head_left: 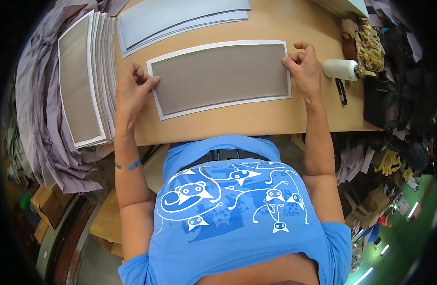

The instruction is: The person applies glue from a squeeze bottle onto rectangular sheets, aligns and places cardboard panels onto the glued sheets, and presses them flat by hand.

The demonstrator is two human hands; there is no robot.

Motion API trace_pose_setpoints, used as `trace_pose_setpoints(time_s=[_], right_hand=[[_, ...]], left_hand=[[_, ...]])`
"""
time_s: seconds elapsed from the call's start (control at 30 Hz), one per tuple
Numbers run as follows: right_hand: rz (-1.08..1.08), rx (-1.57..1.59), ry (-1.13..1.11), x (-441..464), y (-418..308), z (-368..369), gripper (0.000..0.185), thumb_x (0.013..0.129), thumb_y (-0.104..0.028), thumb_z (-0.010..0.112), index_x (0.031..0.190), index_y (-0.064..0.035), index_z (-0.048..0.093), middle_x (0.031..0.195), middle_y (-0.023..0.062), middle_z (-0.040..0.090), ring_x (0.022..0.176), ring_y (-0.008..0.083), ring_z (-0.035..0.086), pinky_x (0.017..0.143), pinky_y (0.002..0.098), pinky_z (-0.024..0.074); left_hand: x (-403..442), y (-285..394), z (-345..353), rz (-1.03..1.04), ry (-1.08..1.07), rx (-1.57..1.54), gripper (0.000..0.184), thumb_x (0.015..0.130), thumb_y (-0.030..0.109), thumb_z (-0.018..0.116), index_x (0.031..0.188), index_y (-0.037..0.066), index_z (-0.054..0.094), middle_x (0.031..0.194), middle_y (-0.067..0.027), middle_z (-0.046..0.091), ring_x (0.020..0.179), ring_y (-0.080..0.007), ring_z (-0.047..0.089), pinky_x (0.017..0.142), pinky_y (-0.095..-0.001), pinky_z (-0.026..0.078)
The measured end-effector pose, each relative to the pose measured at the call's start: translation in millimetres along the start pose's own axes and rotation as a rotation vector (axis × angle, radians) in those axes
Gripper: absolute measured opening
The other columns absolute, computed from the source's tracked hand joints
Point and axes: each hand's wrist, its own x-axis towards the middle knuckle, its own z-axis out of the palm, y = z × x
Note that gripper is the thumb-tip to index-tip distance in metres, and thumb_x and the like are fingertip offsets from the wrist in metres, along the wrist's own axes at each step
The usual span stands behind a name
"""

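A grey-brown panel with a white border (221,78) lies in front of me on the tan table. Its long sides bow slightly, and it looks like stiffened fabric or card; I cannot tell which. My left hand (134,90) pinches its left edge between thumb and curled fingers. At the upper right edge, my right hand (304,70) grips the panel the same way, with the other fingers bent. To the left stands a stack of similar bordered panels (78,80), close beside my left hand. A white bottle (340,69) with a yellowish tip lies on its side just right of my right hand.
Pale blue-grey sheets (180,21) are piled at the table's far side. A black cutter-like tool (341,91) lies below the bottle. Mauve cloth (38,109) hangs over the left end. Dark items and crumpled yellow material (370,45) crowd the right. Cardboard boxes (107,221) stand below left.
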Motion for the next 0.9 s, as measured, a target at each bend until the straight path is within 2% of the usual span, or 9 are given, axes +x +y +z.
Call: trace_pose_setpoints(time_s=[0.27, 0.57, 0.7, 0.9], right_hand=[[-0.023, -0.097, -0.005, 2, 0, 1, 0.041, 0.072, -0.008, 0.067, 0.106, 0.0007, 0.047, 0.068, 0.0086, 0.063, 0.063, 0.0193, 0.060, 0.064, 0.0297, 0.0477], [-0.040, -0.187, 0.005, -4, -12, 5, 0.038, 0.074, -0.005, 0.065, 0.107, -0.0002, 0.048, 0.070, 0.0101, 0.061, 0.064, 0.0202, 0.059, 0.064, 0.0310, 0.0475], [-0.069, -0.206, 0.000, -1, -5, 4, 0.037, 0.075, -0.005, 0.065, 0.107, -0.0002, 0.048, 0.070, 0.0094, 0.060, 0.064, 0.0200, 0.059, 0.063, 0.0305, 0.0475], [-0.107, -0.180, -0.003, -1, -4, 4, 0.036, 0.075, -0.004, 0.064, 0.107, 0.0013, 0.048, 0.069, 0.0093, 0.060, 0.062, 0.0185, 0.059, 0.063, 0.0296, 0.0472]], left_hand=[[5, -12, -3, 0.014, -0.030, -0.018, 0.030, 0.073, 0.001, 0.070, 0.075, 0.006, 0.040, 0.063, 0.0002, 0.050, 0.060, -0.0052, 0.047, 0.055, -0.0206, 0.043], [7, -12, -3, 0.025, -0.022, 0.036, 0.031, 0.069, 0.004, 0.073, 0.075, 0.006, 0.043, 0.063, 0.0001, 0.050, 0.060, -0.0066, 0.049, 0.055, -0.0220, 0.043], [4, -8, -2, 0.025, 0.024, 0.083, 0.030, 0.067, 0.006, 0.075, 0.076, 0.005, 0.046, 0.063, -0.0022, 0.053, 0.060, -0.0099, 0.053, 0.056, -0.0243, 0.044], [5, -10, -3, 0.043, 0.015, 0.111, 0.028, 0.069, 0.009, 0.073, 0.075, 0.006, 0.046, 0.063, -0.0033, 0.055, 0.060, -0.0118, 0.053, 0.057, -0.0261, 0.044]])
